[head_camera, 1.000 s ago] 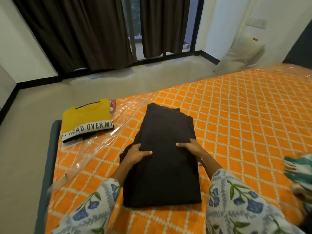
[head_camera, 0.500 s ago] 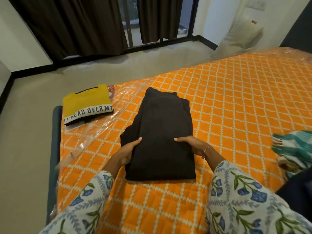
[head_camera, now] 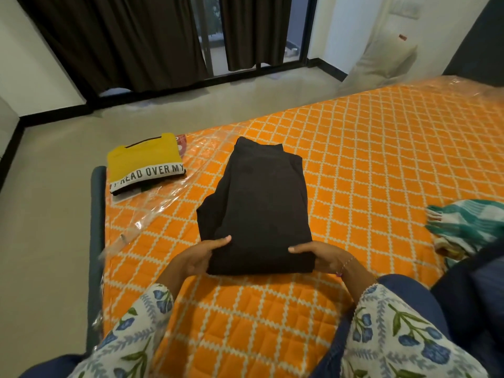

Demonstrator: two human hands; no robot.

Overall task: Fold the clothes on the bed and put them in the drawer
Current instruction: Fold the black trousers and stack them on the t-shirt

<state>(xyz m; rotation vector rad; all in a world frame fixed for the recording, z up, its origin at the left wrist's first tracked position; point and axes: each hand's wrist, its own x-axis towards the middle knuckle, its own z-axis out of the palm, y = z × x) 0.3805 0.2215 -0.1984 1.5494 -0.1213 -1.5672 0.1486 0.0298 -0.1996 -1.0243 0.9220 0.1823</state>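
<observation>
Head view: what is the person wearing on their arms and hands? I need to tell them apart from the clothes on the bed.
Both forearms wear loose white sleeves printed with blue flowers and green leaves, the left sleeve and the right sleeve alike, each with a small scalloped trim at the cuff. The right wrist carries a thin beaded bracelet. The left hand and right hand are bare, with no gloves or visible rings.
</observation>
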